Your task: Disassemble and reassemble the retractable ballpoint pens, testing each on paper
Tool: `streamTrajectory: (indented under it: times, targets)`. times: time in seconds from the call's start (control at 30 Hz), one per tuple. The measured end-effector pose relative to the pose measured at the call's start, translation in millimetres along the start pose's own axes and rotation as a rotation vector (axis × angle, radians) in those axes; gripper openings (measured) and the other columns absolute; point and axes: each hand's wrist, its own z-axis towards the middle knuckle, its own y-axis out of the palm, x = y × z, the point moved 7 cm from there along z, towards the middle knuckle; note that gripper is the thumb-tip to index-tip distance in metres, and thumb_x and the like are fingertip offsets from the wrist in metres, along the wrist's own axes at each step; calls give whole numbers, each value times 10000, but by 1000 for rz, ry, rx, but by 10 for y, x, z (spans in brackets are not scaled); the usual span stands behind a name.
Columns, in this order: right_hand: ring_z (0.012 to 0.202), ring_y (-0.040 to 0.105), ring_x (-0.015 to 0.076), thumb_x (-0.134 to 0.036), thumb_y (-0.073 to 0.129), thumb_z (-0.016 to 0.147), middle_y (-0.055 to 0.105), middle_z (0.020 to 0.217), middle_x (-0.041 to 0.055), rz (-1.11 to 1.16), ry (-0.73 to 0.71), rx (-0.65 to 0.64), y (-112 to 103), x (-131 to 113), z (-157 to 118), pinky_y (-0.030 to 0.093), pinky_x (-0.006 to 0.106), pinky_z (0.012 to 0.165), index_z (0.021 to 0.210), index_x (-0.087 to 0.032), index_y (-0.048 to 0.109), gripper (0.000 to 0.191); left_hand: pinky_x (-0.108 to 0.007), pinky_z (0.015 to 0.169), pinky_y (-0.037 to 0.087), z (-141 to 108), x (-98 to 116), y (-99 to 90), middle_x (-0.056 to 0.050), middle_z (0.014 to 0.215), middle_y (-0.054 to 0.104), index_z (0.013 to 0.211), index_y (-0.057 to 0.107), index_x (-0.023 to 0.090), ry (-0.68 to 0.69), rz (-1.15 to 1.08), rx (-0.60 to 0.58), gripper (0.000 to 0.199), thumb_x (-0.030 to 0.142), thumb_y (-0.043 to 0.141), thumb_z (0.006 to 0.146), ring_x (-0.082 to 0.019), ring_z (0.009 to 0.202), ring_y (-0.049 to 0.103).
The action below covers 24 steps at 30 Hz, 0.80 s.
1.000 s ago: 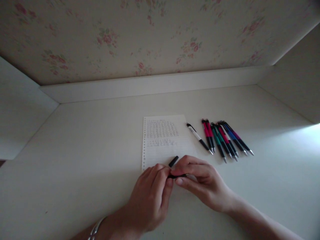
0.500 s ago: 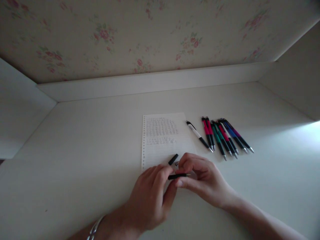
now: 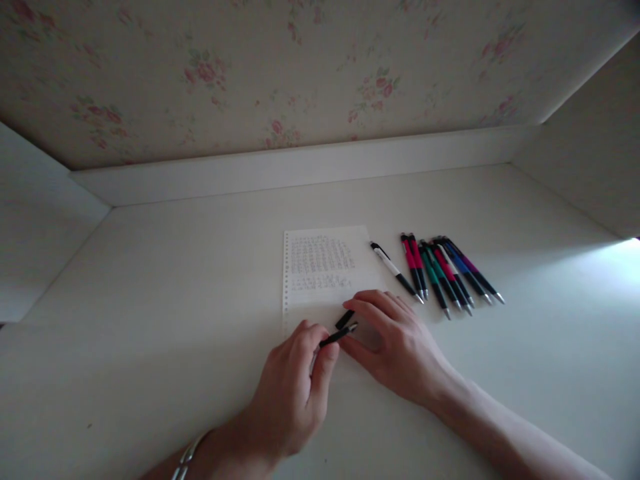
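Observation:
My left hand [image 3: 295, 380] is closed on a pen [image 3: 337, 335], thumb against fingers. The pen's black front part and silver tip stick out, pointing up and to the right; its rear is mostly hidden in the hand. My right hand [image 3: 400, 347] is spread over the lower right of the sheet, thumb and fingers apart. A short black tube-like piece [image 3: 345, 319] lies on the lined sheet [image 3: 320, 303], just behind the pen tip. The right index fingertip is at its upper end; whether it touches, I cannot tell.
A white and black pen [image 3: 395, 270] lies at the sheet's right edge. Farther right, several pens [image 3: 450, 277] in red, green, blue, white and purple lie side by side. A white ledge [image 3: 310, 163] borders the desk [image 3: 190, 280] at the back.
My right hand has come off the pen and opened out toward the black piece. My left hand keeps the pen, which has tilted upward and moved slightly left.

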Motion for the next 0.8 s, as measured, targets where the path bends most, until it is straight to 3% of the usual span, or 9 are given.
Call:
streamTrajectory:
  times: [0.13, 0.27, 0.43, 0.6, 0.8]
  targets:
    - [912, 680, 291, -256, 700, 929, 757, 1044, 103, -45, -48, -34, 64, -30, -16, 573, 494, 804, 1023, -194, 732, 117, -235, 787, 544, 17, -41, -2, -18, 948, 684, 1111, 519, 245, -57, -53, -15, 145, 165, 410, 1059, -154, 858, 685]
    - [974, 701, 294, -192, 710, 909, 757, 1083, 112, 53, -74, 39, 5, -36, -22, 592, 497, 840, 1099, -191, 717, 191, -228, 761, 521, 12, -91, 5, 6, 880, 675, 1051, 541, 243, -145, -80, -20, 175, 153, 391, 1061, -144, 806, 672]
    - [1081, 684, 239, -137, 723, 879, 675, 1185, 86, 449, 64, 220, -112, 117, -28, 613, 415, 908, 1116, -251, 722, 263, -247, 720, 495, 20, -113, 23, 9, 846, 651, 1010, 557, 232, -199, -98, -46, 157, 195, 414, 1061, -150, 752, 641]
    - [951, 697, 197, -160, 824, 796, 638, 1011, 33, 814, 213, 291, -152, 243, 4, 641, 349, 815, 965, -282, 796, 210, -283, 767, 501, 33, -114, 31, -18, 910, 657, 1029, 556, 226, -191, -106, -51, 136, 202, 424, 1054, -173, 822, 649]
    - [909, 701, 168, -101, 730, 863, 706, 972, 42, 744, 184, 318, -266, 176, 10, 636, 294, 779, 949, -278, 812, 213, -293, 735, 496, 30, -147, 30, -8, 885, 637, 1025, 543, 231, -226, -86, -27, 120, 203, 431, 1056, -170, 790, 628]
